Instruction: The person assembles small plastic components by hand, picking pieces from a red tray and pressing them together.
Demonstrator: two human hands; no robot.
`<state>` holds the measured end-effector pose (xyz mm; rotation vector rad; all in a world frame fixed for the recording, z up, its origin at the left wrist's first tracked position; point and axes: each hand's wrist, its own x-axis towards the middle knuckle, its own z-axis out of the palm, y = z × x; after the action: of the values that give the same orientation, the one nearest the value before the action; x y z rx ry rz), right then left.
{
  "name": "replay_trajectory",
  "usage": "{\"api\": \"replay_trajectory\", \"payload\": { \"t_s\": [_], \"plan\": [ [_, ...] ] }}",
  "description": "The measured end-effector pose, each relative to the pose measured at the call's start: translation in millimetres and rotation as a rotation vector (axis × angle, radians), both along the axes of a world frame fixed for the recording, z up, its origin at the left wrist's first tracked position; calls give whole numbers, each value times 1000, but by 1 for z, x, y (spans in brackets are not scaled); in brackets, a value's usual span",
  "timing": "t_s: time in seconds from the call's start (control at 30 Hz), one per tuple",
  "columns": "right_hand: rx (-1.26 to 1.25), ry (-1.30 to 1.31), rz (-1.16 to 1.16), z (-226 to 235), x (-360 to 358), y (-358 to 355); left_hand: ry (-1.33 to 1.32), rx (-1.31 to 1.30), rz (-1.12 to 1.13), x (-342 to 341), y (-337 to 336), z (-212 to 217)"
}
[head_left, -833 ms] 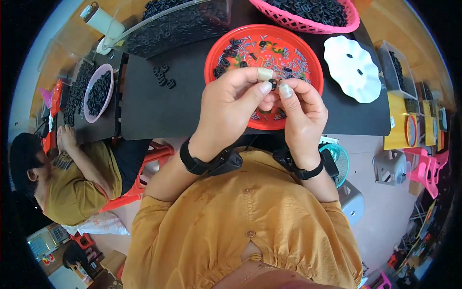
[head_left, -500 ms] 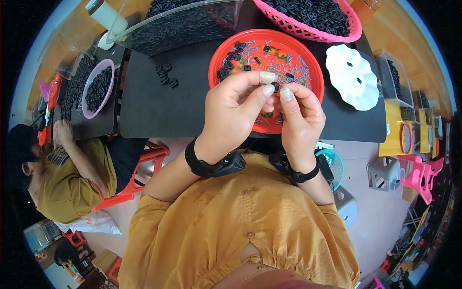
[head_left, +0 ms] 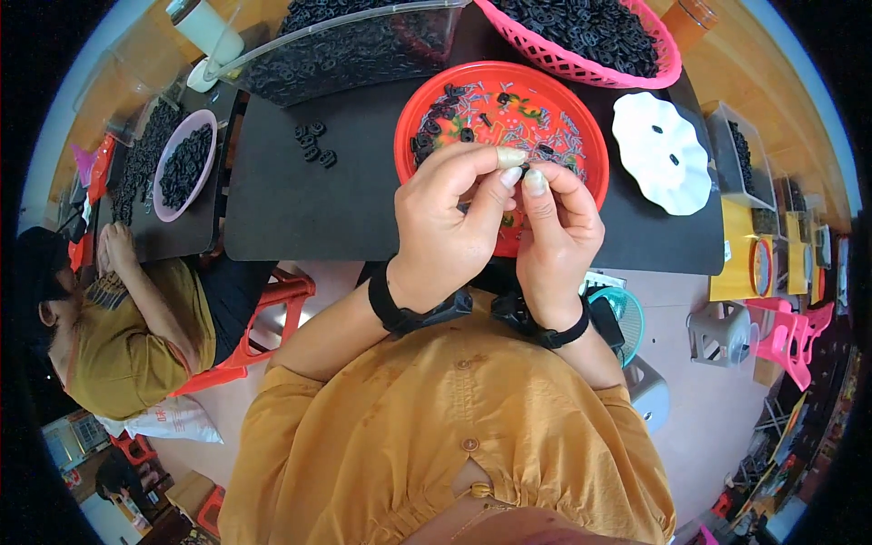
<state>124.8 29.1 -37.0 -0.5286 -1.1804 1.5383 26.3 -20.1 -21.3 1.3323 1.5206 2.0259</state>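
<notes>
The left hand [head_left: 450, 222] and the right hand [head_left: 559, 232] meet fingertip to fingertip over the near edge of a red plate [head_left: 502, 136], thumbs and forefingers pressed together on a small dark piece [head_left: 524, 169] that shows only as a sliver between them; what kind of piece it is cannot be told. Both wrists wear black bands, and the forearms rise from mustard-yellow sleeves at the lower edge. The red plate sits on the black tabletop [head_left: 300, 204] directly under the hands and carries scattered black rings and small pale and coloured bits. Just right of it lies a white scalloped dish [head_left: 661, 150] with a few black pieces on it. Beyond the plate, at the far edge, stand a pink basket [head_left: 595, 41] heaped with black rings and, to its left, a clear bin [head_left: 341, 50] also full of them. A small cluster of loose black rings [head_left: 313, 145] lies on the tabletop left of the plate. Farther left, a pink bowl [head_left: 184, 165] of black rings sits in front of another person in a yellow shirt [head_left: 127, 350], seated on a red stool [head_left: 272, 313].
</notes>
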Motion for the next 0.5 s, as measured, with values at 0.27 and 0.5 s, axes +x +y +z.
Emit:
{"api": "replay_trajectory", "payload": {
  "t_s": [0.27, 0.5],
  "plan": [
    [-86, 27, 47, 2, 0, 1, 24, -2, 13, -3, 1, -2],
    [-170, 89, 246, 18, 15, 10, -202, -155, -186, -14, -4, 9]
  ]
}}
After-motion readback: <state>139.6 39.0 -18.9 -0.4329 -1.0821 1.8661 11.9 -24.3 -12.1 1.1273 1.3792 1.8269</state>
